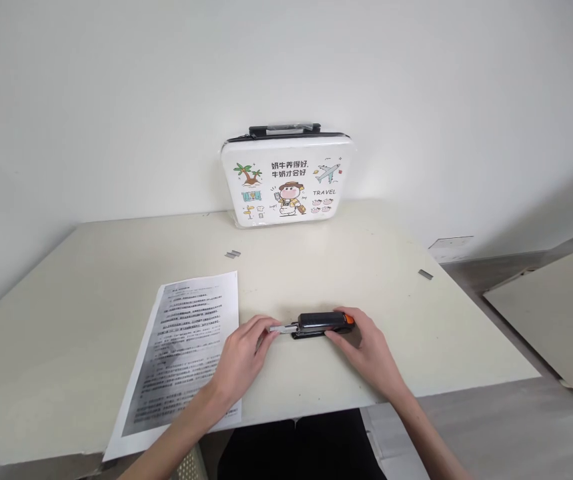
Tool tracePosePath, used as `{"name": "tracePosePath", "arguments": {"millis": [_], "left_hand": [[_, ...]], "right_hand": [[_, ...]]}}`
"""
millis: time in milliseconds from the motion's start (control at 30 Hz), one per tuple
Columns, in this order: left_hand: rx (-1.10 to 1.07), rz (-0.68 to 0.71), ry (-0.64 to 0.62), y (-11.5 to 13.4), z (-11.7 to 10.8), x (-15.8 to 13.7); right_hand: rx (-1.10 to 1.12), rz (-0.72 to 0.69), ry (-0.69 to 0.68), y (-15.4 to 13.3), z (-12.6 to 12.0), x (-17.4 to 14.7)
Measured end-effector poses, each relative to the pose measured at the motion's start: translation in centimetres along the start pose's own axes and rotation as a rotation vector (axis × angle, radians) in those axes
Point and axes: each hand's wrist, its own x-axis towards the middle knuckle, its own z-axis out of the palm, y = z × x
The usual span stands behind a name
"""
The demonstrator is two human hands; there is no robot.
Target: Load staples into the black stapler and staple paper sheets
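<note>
A black stapler (322, 323) with an orange end lies on the table in front of me, its orange end to the right. From its left end sticks out a narrow silver metal tray (286, 329). My left hand (247, 347) pinches the outer end of this tray between thumb and fingers; whether a row of staples is also in the pinch I cannot make out. My right hand (366, 343) is closed around the stapler's right end, thumb on the near side and fingers on the far side.
A printed sheet (181, 353) lies left of the stapler, overhanging the table's front edge. Strips of staples (233, 254) lie beyond it, and another staple strip (425, 274) is near the right edge. A white cartoon-printed case (289, 180) stands against the wall (116, 100).
</note>
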Motion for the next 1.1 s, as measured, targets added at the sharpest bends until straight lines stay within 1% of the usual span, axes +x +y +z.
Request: {"name": "tracePosePath", "arguments": {"millis": [200, 500, 667, 833, 933, 1000, 1100], "left_hand": [[0.017, -0.021, 0.004, 0.4, 0.1, -0.1], [0.146, 0.059, 0.016, 0.4, 0.4, 0.0], [0.176, 0.085, 0.012, -0.3, -0.4, 0.1], [0.091, 0.135, -0.084, -2.0, -2.2, 0.2], [0.019, 0.172, -0.158, -2.8, -3.0, 0.8], [-0.026, 0.197, -0.217, -3.1, -3.0, 1.4], [-0.102, 0.244, -0.290, -3.2, -2.4, 2.8]], "right_hand": [[-0.003, -0.009, 0.006, -0.1, 0.0, 0.0], [0.002, 0.003, -0.006, -0.2, 0.0, 0.0], [0.004, -0.001, -0.003, -0.2, 0.0, -0.1], [0.004, -0.025, 0.017, -0.1, 0.0, -0.1], [0.029, -0.044, -0.005, -0.3, -0.1, 0.0], [0.044, -0.062, -0.034, -0.3, -0.3, 0.0], [0.050, -0.079, -0.091, -0.3, -0.6, 0.1]]}}
